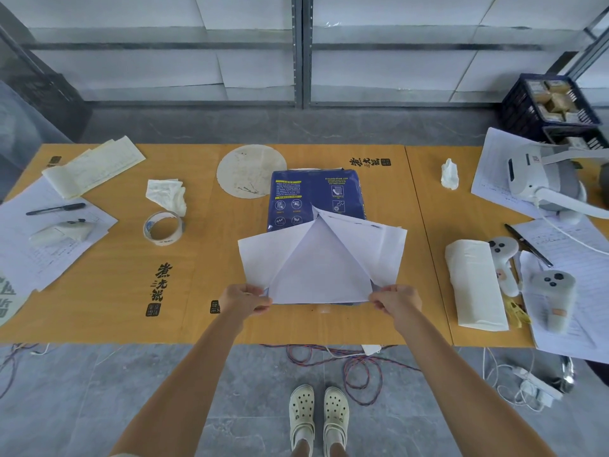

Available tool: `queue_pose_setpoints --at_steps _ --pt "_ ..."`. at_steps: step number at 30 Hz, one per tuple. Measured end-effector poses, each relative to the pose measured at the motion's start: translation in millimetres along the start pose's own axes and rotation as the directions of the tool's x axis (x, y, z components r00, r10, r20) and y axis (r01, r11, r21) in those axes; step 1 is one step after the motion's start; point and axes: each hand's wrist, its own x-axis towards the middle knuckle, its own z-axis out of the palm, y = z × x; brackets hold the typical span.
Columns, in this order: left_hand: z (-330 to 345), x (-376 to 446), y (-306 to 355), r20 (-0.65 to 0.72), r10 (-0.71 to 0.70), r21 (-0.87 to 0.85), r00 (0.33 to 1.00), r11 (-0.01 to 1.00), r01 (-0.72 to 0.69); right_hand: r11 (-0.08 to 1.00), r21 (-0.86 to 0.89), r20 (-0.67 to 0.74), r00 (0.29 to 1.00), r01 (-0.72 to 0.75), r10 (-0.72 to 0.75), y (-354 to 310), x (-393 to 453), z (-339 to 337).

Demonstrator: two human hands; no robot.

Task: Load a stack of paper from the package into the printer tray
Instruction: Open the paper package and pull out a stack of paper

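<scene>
A dark blue paper package (311,196) lies flat in the middle of the orange table (108,291). Its near end is torn open, and the white wrapper flaps (260,255) spread out left and right. White paper (321,275) shows between them. My left hand (244,300) pinches the near left corner of the opened wrapper. My right hand (397,301) pinches the near right corner. No printer or tray is in view.
A tape roll (163,228), crumpled tissue (166,194), a pen (56,209) and papers lie to the left. A round mat (247,169) sits behind the package. A folded white cloth (474,285), controllers (550,296), a headset (540,179) and papers lie right. Cables (356,364) trail on the floor.
</scene>
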Motion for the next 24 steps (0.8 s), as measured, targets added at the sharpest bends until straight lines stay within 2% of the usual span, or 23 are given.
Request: queue_pose_setpoints --at_steps 5,11,15,18,24 --pt "-6 -8 -9 0.108 -0.018 -0.027 0.994 0.999 0.021 0.999 -0.035 0.131 0.991 0.022 -0.017 8 -1 -9" --pt "-9 -17 -23 0.294 -0.031 0.007 0.955 1.0 0.031 0.994 -0.081 0.283 0.954 -0.075 0.095 26 -6 -11" --pt "-11 -22 -31 0.367 -0.04 0.027 0.929 0.999 0.032 0.99 -0.071 0.345 0.928 -0.122 0.139 40 -7 -18" --pt "-8 -21 -30 0.372 -0.033 0.0 0.928 0.999 0.036 0.993 -0.033 0.356 0.927 -0.115 0.12 40 -6 -16" --pt "10 -17 -17 0.265 0.066 -0.102 0.962 0.994 -0.04 0.989 0.14 0.315 0.946 0.04 -0.082 28 0 -6"
